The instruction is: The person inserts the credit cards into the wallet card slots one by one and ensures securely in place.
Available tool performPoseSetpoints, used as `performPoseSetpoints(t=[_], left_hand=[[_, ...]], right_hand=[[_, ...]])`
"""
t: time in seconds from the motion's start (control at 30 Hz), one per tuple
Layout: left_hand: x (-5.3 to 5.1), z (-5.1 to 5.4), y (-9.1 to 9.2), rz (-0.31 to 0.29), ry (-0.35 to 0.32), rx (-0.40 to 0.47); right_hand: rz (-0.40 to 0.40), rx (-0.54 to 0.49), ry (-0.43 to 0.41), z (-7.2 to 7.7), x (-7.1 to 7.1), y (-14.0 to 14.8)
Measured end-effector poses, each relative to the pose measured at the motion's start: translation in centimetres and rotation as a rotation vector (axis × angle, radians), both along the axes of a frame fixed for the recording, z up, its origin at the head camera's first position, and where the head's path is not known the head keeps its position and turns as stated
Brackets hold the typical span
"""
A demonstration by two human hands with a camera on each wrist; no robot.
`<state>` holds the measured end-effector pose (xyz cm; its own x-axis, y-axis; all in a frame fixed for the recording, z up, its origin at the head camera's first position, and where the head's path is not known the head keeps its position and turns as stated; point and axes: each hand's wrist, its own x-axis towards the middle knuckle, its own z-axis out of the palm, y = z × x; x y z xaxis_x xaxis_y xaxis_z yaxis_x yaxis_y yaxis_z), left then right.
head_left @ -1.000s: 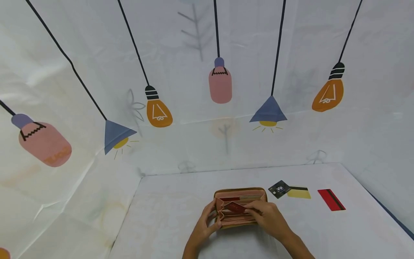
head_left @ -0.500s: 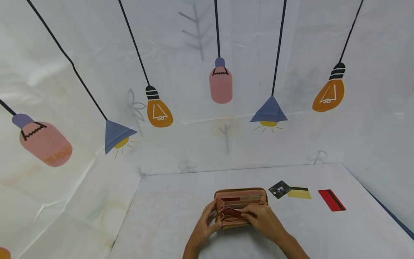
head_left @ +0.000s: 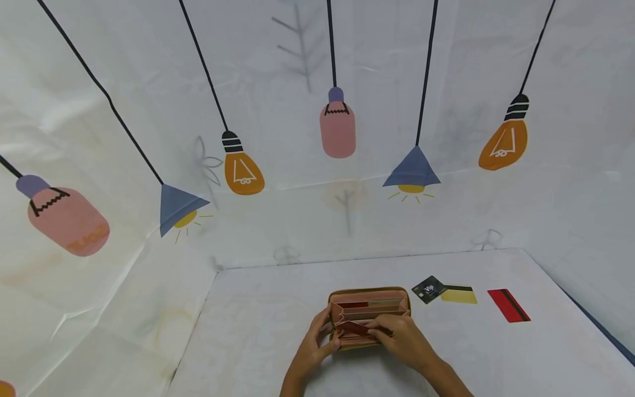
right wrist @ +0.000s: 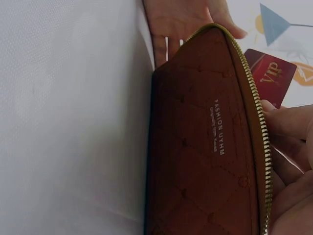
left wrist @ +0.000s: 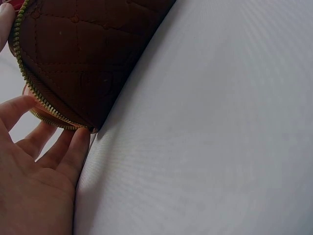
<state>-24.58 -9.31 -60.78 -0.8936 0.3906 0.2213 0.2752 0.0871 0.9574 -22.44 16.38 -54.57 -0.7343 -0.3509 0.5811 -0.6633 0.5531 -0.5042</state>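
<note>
An unzipped brown quilted wallet [head_left: 369, 311] stands on the white table, its pink compartments facing up. My left hand [head_left: 312, 347] holds its left end, thumb at the front; the left wrist view shows those fingers [left wrist: 71, 152] against the gold zipper edge. Between thumb and fingers, my right hand [head_left: 409, 339] pinches a dark red card [head_left: 353, 327] over the front compartments. Gold "VIP" lettering shows on that card [right wrist: 271, 76] in the right wrist view, where it rises above the wallet's zipper. Whether its lower edge is inside a slot is hidden. Other cards sit in the rear slots.
To the wallet's right lie a black VIP card [head_left: 429, 289], a yellow card [head_left: 458, 295] partly under it, and a red striped card [head_left: 509, 306]. A white sheet [head_left: 297, 220] printed with hanging lamps rises behind and at the sides of the table.
My right hand has moved the red card slightly down and left, toward the wallet's front compartments, and its tilt has flattened. The left hand and wallet stay put.
</note>
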Motion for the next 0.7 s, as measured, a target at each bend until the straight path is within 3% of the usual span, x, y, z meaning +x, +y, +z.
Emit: performPoseSetpoints(t=[0.13,0.47,0.7], left_hand=[[0.01,-0.05,0.01,0.004,-0.002,-0.002],[-0.13,-0.08,-0.11,-0.002,0.014,-0.009],[-0.16,-0.21,-0.16,-0.022,0.010,0.004]], right_hand=[[0.028,-0.003,-0.008,-0.04,0.03,-0.16],[0.026,0.099,-0.053,0.39,0.20,0.38],[0.036,0.190,0.117,0.31,0.44,0.09]])
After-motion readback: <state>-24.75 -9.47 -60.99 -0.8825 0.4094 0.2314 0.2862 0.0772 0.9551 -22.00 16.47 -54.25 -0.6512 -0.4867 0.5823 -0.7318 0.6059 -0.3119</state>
